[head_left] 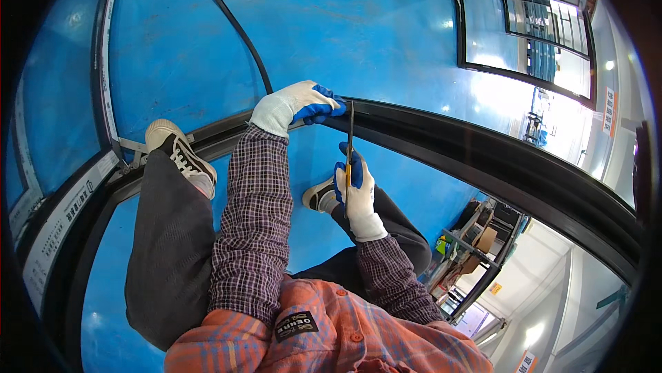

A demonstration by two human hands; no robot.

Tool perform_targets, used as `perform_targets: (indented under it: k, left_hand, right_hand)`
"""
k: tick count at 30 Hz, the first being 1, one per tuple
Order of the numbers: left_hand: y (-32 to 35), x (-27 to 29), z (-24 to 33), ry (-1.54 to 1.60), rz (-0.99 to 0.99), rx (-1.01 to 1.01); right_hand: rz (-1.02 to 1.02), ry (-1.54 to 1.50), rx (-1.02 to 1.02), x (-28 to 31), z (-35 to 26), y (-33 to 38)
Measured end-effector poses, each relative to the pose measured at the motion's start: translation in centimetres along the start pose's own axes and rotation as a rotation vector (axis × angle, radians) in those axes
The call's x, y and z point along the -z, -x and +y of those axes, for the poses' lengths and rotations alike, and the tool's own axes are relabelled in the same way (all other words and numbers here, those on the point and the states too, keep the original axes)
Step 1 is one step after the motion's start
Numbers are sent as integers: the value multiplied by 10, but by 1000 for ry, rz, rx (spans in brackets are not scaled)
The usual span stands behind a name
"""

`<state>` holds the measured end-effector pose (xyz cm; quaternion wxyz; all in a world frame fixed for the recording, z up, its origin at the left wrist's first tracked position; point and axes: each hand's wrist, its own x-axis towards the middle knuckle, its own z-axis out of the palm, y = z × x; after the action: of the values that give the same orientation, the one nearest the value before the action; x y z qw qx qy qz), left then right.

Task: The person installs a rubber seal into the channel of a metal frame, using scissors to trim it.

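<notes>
My left hand (pixel 300 105), in a white glove with blue-coated fingers, is closed on the top of a long black frame bar (pixel 427 128). A flexible black strip (pixel 238 27) comes down across the floor and disappears behind this hand; its end is hidden. In my right hand (pixel 358 197), gloved alike, is a long thin tool (pixel 349 169) with a yellow part and a narrow dark blade. It stands almost upright in the picture, its tip over the bar just right of my left fingertips. The tool is seen edge-on, so its exact kind is unclear.
Frame pieces (pixel 107 63) with pale printed film stand at the left, joined at a corner bracket (pixel 131 145). Glazed frames (pixel 527 42) stand at the upper right. A loaded shelf cart (pixel 476 242) is at the lower right. My feet rest on the blue floor (pixel 345 21) beside the bar.
</notes>
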<state>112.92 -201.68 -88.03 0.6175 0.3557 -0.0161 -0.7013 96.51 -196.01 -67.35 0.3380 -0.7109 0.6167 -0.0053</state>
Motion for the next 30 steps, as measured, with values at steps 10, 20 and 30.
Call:
perform_targets:
  k: [10, 20, 30]
  left_hand:
    - [23, -1, 12, -125, -32, 10]
    - [17, -11, 42, -317, -83, 37]
    - [25, -16, 53, -408, -60, 22]
  right_hand:
    - [-44, -24, -20, 7, -16, 1]
    - [28, 67, 89, 2, -6, 0]
    - [-45, 67, 81, 7, -3, -6]
